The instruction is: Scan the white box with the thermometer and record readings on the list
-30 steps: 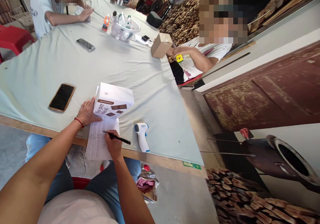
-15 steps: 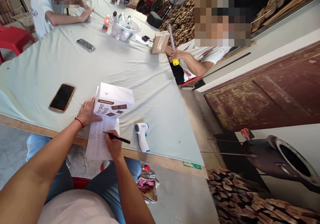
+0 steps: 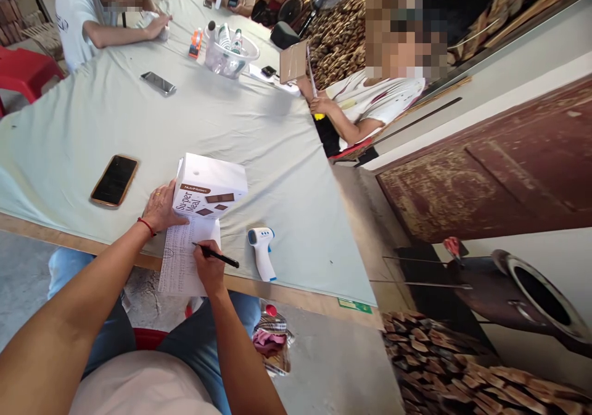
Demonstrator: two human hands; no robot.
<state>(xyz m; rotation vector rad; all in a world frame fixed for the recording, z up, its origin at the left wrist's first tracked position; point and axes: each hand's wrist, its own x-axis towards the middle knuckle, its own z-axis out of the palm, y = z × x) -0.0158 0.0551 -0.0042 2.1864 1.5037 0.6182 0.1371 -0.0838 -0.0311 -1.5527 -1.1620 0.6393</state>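
Observation:
A sheet of paper with dense handwriting [image 3: 178,264] lies at the table's near edge and hangs a little over it. My right hand [image 3: 210,267] is closed around a black pen [image 3: 222,257], its tip on the sheet. A white "Super Meal" box [image 3: 213,177] stands on the far part of the sheet. Against the box's left side lies my left hand [image 3: 161,208], fingers stretched and thumb out over the paper; the fingertips are partly hidden by the box. To the right of my pen rests a white and blue infrared thermometer [image 3: 263,253].
A phone in an orange-brown case [image 3: 115,180] lies to the left, a silver phone [image 3: 158,83] farther off. Beyond stands a clear basin with bottles [image 3: 231,57]. At the right, a co-worker holds a yellow tape measure [image 3: 319,116] by a cardboard box [image 3: 293,63]. Other people sit farther back.
The pen tip has shifted very slightly right on the paper. At the right, the co-worker's hands and tape measure have moved left, and the cardboard box is tilted differently. My left hand stays put.

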